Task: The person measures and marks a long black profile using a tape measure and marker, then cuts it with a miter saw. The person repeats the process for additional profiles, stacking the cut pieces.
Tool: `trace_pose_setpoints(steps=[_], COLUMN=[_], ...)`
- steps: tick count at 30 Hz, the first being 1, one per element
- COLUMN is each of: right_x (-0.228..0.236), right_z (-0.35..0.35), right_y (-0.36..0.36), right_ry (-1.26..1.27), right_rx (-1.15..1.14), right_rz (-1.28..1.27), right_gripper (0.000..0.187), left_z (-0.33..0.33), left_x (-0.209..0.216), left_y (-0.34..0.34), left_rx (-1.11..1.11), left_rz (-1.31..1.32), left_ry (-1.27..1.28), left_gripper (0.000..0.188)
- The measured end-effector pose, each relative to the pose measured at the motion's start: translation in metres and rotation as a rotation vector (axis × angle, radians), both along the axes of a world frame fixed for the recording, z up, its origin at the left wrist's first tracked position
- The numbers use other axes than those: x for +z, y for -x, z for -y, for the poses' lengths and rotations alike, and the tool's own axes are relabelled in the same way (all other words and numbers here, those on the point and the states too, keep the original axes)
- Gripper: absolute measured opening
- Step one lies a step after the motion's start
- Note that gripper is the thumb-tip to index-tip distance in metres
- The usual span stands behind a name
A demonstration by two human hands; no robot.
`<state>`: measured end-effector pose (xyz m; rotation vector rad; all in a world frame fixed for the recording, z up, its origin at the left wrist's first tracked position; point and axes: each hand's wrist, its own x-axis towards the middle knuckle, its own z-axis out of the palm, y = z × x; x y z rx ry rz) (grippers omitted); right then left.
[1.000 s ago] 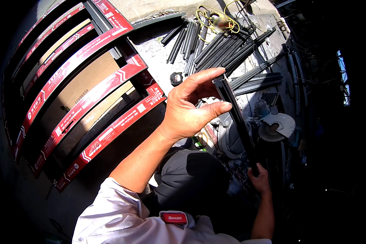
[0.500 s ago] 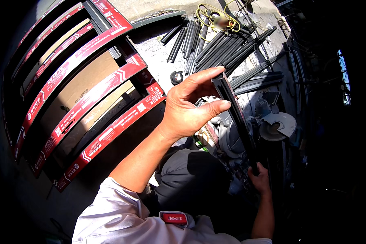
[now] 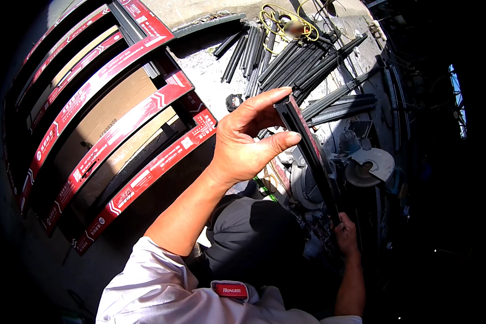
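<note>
- The setting is a sunlit work spot on pale, dusty concrete ground (image 3: 202,65), falling into deep shadow on the right.
- On the left stands a frame of red bars with white print (image 3: 162,102), with brown cardboard sheeting (image 3: 127,97) showing between them.
- A long black channelled strip, seemingly metal, (image 3: 312,156) is held off the ground in front of the person, slanting from far left to near right.
- The left hand (image 3: 243,143) has thumb and forefinger clamped on the strip's far end, forefinger at the tip, thumb lower on its side; how hard they press cannot be told.
- The right hand (image 3: 346,235) is closed around the near part, its fingers partly lost in shadow.
- As far as can be judged, picking up is done: this one strip is in both hands.
- It appears not yet set down or joined to the frame.
- Whether its ends are finished cannot be told.
- A grey round saw blade with a pale guard (image 3: 380,164) sits to the right, seemingly apart from the strip.
- Many loose dark strips (image 3: 286,70) remain piled on the far side, unheld.
</note>
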<state>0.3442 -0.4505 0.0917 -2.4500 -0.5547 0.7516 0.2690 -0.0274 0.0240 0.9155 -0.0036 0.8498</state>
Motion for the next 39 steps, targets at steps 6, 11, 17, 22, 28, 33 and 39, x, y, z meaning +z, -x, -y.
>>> trace_pose_setpoints(steps=[6,11,17,22,28,33,39], right_x=[-0.0006,0.0,-0.0007,0.0005,-0.0001,-0.0027,-0.0031], right_z=[-0.001,-0.0038,-0.0026,-0.0033,-0.0055,-0.0022,-0.0047], right_y=[-0.0004,-0.0001,-0.0018,-0.002,-0.0005,-0.0018,-0.0006], right_ry=[-0.005,-0.005,-0.004,0.019,-0.001,0.004,0.015], right_rx=[0.002,-0.007,0.001,0.004,-0.008,-0.008,-0.024], right_rz=[0.002,-0.008,-0.015,-0.016,-0.031,-0.028,-0.011], right_gripper=[0.061,0.059,0.056,0.055,0.055,0.056,0.063], left_z=[-0.0012,-0.0023,-0.0007,0.001,0.0017,0.0019,0.0021], left_x=[-0.0031,-0.0031,-0.0042,-0.0027,-0.0051,-0.0077,-0.0093], left_y=[-0.0007,-0.0009,0.0004,-0.001,-0.0017,-0.0025,-0.004], left_rx=[-0.005,-0.001,-0.014,-0.01,0.018,0.02,0.011], left_rz=[0.015,0.038,0.03,0.074,0.046,0.051,0.062], left_ry=[-0.015,-0.029,-0.017,0.059,0.01,0.013,0.023], left_gripper=[0.069,0.07,0.072,0.071,0.069,0.068,0.068])
